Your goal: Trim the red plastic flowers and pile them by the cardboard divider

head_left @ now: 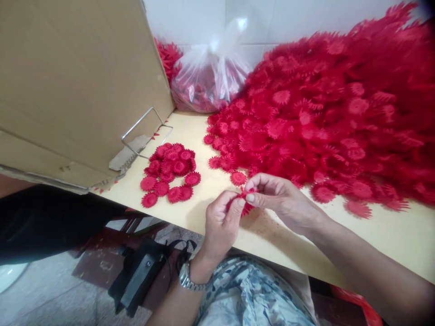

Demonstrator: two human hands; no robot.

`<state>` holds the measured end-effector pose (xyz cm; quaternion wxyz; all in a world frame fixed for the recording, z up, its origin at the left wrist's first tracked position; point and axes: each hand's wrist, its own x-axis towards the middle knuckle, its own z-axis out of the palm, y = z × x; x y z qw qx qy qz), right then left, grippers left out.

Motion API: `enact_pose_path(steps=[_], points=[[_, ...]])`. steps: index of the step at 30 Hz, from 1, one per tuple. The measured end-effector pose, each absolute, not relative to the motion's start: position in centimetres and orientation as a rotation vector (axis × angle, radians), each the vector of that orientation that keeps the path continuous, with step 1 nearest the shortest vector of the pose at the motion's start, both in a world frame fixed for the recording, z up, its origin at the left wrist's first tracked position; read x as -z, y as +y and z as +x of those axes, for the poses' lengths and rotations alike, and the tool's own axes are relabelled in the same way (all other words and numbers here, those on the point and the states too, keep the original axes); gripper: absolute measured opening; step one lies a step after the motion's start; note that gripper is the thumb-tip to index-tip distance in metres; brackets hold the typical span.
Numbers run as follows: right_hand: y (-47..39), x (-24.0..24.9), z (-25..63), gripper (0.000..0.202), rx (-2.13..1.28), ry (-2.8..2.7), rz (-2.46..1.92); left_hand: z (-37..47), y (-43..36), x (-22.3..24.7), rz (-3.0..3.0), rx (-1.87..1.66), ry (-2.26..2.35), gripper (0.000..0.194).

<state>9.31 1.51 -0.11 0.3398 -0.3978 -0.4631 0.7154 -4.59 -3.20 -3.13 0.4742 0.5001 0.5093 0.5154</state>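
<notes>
My left hand point(226, 217) and my right hand point(277, 197) meet above the front of the table, both closed on one red flower-shaped piece point(247, 209). Thumb and fingers of each hand pinch it, and they hide most of its face; some toothed petals show below. To the left lies a small cluster of red toothed discs point(170, 165), some stacked. Just beyond my fingertips is a single red disc point(238, 178). A large heap of similar red pieces point(306, 117) rises behind and to the right of my right hand.
A cardboard sheet point(74, 90) stands upright on the left, with a bent metal wire frame point(146, 131) at its foot. A clear plastic bag point(212, 83) of red pieces sits against the wall. Below the table edge is a black bag-like object point(139, 276). A dark-clothed person point(44, 222) is partly visible at left.
</notes>
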Motion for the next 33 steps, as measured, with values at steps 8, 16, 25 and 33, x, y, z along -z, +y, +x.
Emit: enact_pose_path(steps=[8,16,25,33], points=[[1.2,-0.1,9.1,0.028,-1.617,-1.336,-1.099,-4.4,-3.3,3.4,1.036,-1.27,1.223,0.023],[1.3,-0.2,9.6,0.03,-1.853,-1.171,-1.034,-4.1,-3.4,3.1,1.101,-1.334,1.323,0.016],[1.4,-0.5,10.2,0.026,-1.91,-1.134,-1.021,-4.2,-3.1,3.3,1.061,-1.452,1.206,0.011],[1.9,-1.5,11.6,0.033,-1.639,-1.574,-1.196,-5.2,-2.5,3.0,0.979,-1.59,1.244,0.012]])
